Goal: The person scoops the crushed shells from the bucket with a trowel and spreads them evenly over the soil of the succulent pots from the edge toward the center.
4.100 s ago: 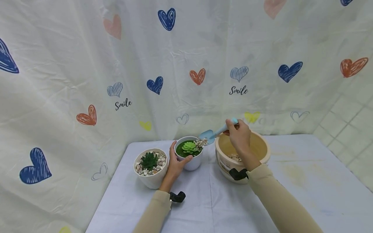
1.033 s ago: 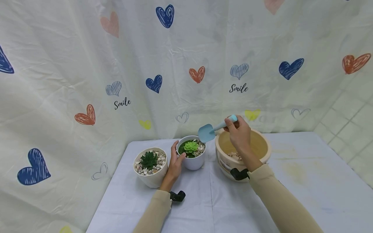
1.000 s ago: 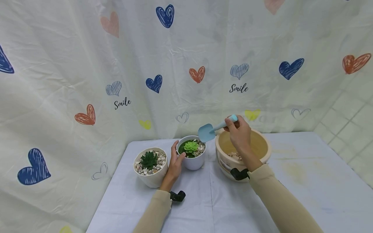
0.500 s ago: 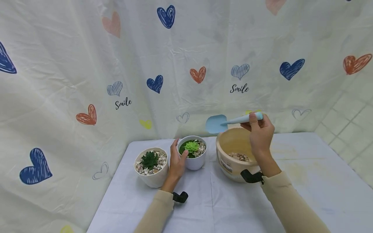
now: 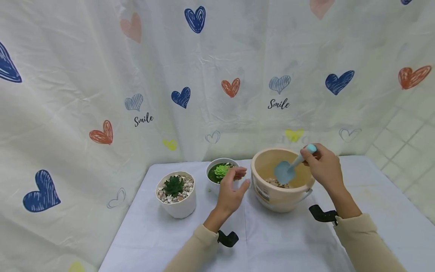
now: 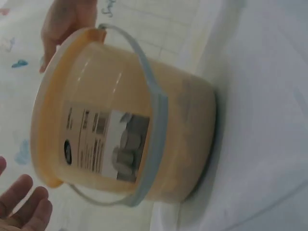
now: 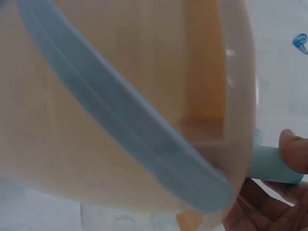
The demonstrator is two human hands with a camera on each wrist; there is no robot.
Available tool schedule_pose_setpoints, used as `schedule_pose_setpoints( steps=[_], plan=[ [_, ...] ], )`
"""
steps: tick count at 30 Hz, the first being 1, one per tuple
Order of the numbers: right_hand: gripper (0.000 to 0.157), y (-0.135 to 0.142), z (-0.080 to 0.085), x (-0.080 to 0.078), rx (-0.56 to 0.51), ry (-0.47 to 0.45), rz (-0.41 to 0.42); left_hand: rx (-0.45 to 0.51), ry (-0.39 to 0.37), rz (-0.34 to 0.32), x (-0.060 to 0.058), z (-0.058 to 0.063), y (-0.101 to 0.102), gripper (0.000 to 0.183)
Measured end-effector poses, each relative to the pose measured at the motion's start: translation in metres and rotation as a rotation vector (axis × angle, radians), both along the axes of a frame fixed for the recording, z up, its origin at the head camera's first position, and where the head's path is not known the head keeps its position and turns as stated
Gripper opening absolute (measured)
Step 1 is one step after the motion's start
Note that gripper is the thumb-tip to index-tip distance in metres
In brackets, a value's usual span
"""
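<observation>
My right hand (image 5: 326, 166) grips the handle of a light blue toy shovel (image 5: 284, 172), whose blade dips inside a cream plastic bucket (image 5: 282, 197). Small pebbles (image 5: 276, 183) lie on the bucket's floor. Fingers spread, my left hand (image 5: 231, 192) is in the air between the bucket and a small white pot (image 5: 213, 184), holding nothing. That pot has a light green succulent (image 5: 221, 171) and is partly hidden behind the hand. In the left wrist view the left fingertips (image 6: 41, 211) are near the bucket's rim. The right wrist view shows the shovel handle (image 7: 274, 164) beyond the rim.
A white pot (image 5: 180, 209) with a dark green succulent (image 5: 173, 186) among pebbles stands at the left. The bucket's grey-blue carrying handle (image 6: 156, 134) hangs down its side. A white cloth (image 5: 268, 241) covers the table, and a heart-printed curtain (image 5: 217, 49) hangs behind.
Pebbles on the shovel went into the small pot, and the emptied blade then moved right and down into the bucket. My left hand let go of the small pot and moved right.
</observation>
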State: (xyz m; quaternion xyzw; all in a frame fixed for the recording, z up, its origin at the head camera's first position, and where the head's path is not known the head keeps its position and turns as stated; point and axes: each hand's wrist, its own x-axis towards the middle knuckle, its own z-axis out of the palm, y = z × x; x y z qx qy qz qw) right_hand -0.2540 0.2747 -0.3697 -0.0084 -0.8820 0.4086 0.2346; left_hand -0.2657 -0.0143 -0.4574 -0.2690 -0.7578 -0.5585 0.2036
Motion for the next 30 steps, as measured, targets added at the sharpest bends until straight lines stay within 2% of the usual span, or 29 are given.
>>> schedule_pose_setpoints(
  steps=[3, 6, 10, 14, 17, 22, 30],
  plan=[
    [0.04, -0.006, -0.005, -0.005, 0.128, -0.02, -0.001, -0.027, -0.104, -0.067, 0.004, -0.001, 0.017, 0.047],
    [0.043, -0.014, -0.008, -0.01, 0.197, -0.075, 0.034, -0.019, -0.2, -0.085, 0.003, -0.004, 0.03, 0.058],
    [0.043, -0.023, -0.009, -0.016, 0.241, -0.156, 0.106, 0.052, -0.311, -0.11, 0.0, -0.008, 0.042, 0.066],
    [0.039, -0.026, -0.009, -0.017, 0.261, -0.177, 0.142, 0.113, -0.399, -0.143, 0.0, -0.012, 0.049, 0.068],
    [0.037, -0.025, -0.009, -0.017, 0.265, -0.18, 0.163, 0.14, -0.422, -0.138, 0.001, -0.015, 0.052, 0.069],
    [0.034, -0.02, -0.009, -0.017, 0.235, -0.213, 0.201, 0.159, -0.418, -0.131, -0.002, -0.02, 0.053, 0.07],
    [0.04, -0.019, -0.008, -0.02, 0.234, -0.242, 0.202, 0.183, -0.429, -0.146, -0.005, -0.023, 0.053, 0.072]
  ],
)
